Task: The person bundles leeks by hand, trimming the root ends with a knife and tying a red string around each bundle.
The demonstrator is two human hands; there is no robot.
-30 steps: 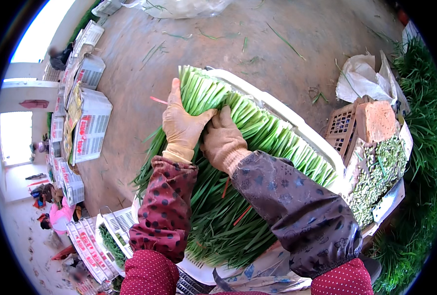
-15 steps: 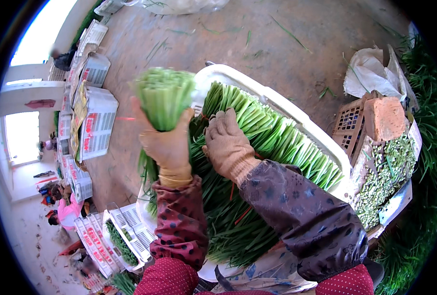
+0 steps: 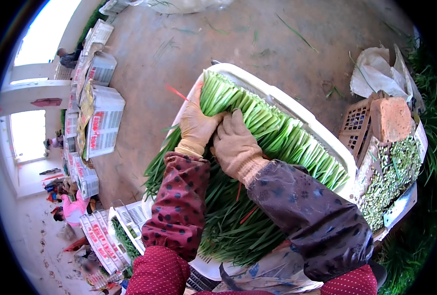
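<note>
A white plastic basket (image 3: 304, 112) holds a row of tied bunches of garlic chives (image 3: 265, 123), their pale cut ends toward the far side and dark leaves toward me. My left hand (image 3: 197, 129), in a tan glove, is closed round a chive bunch (image 3: 220, 93) at the basket's far left end. Its long leaves hang out under my left wrist over the rim. Beside it, my right hand (image 3: 233, 142), also gloved, has its fingers bent together over the neighbouring bunches and almost touches my left hand. The right fingertips are partly hidden among the stems.
At the right, a brick (image 3: 390, 119) lies by a brown crate (image 3: 355, 123) and a heap of chopped stem pieces (image 3: 393, 172). Stacked white crates (image 3: 106, 118) line the left. A white sack (image 3: 383, 73) lies far right; loose leaves litter the floor (image 3: 179, 54).
My left hand has brought the raised chive bunch down and right, into the far left end of the basket. My right hand stays on the row, barely shifted.
</note>
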